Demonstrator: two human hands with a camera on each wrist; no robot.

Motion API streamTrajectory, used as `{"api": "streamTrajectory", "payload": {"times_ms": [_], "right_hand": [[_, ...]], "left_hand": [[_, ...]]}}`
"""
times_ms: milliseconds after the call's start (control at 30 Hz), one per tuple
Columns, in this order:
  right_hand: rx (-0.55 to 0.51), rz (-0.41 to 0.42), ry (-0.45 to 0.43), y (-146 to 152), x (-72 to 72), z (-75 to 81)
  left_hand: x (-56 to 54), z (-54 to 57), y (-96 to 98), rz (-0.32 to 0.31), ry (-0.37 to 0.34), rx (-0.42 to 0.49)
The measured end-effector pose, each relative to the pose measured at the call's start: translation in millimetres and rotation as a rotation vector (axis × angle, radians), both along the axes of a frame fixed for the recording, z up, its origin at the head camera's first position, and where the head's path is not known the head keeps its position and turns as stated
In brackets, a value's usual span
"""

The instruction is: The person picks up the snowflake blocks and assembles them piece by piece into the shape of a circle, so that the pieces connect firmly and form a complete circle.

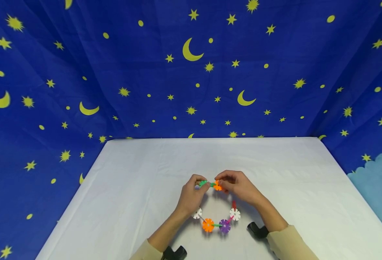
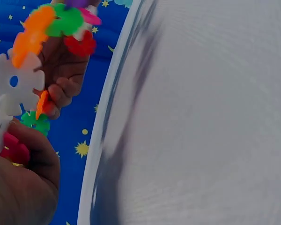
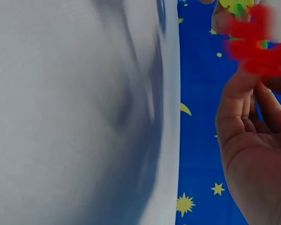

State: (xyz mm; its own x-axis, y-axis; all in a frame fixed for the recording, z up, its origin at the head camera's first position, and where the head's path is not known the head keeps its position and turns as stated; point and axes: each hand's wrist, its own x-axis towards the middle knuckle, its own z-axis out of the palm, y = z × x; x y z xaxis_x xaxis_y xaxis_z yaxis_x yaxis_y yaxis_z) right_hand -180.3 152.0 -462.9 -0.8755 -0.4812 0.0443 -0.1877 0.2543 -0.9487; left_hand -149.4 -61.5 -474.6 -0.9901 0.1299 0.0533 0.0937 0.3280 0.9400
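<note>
A chain of notched plastic discs hangs in a ring between my two hands above the table. At the ring's far side, my left hand (image 1: 191,196) pinches a green disc (image 1: 203,183). My right hand (image 1: 239,185) pinches an orange disc (image 1: 217,186) beside it, and a green piece (image 1: 212,185) bridges the two. The nearer side holds a white disc (image 1: 196,213), another orange disc (image 1: 208,225), a purple disc (image 1: 224,226) and a second white disc (image 1: 234,214). A red disc (image 3: 253,44) blurs close to the right wrist camera. Fingers partly hide the ring's sides.
A white-covered table (image 1: 139,173) lies under the hands. Blue cloth (image 1: 165,79) with yellow stars and moons hangs behind it and at both sides. Black wrist devices (image 1: 257,231) sit by the forearms.
</note>
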Motion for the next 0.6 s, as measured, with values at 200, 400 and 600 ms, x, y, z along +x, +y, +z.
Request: {"api": "streamTrajectory", "payload": {"times_ms": [200,400,600], "right_hand": [[-0.001,-0.002,-0.018,11,-2.8,4.7],[0.029,0.132,-0.074,25,-4.5,9.0],[0.08,0.262,-0.137,32,-5.9,6.4]], "left_hand": [[-1.5,1.5,-1.0,0.054,-0.071,0.136],[9.5,27.5,-1.0,0.068,-0.078,0.172],[12.8,35.8,1.2,0.09,-0.069,0.166]]}}
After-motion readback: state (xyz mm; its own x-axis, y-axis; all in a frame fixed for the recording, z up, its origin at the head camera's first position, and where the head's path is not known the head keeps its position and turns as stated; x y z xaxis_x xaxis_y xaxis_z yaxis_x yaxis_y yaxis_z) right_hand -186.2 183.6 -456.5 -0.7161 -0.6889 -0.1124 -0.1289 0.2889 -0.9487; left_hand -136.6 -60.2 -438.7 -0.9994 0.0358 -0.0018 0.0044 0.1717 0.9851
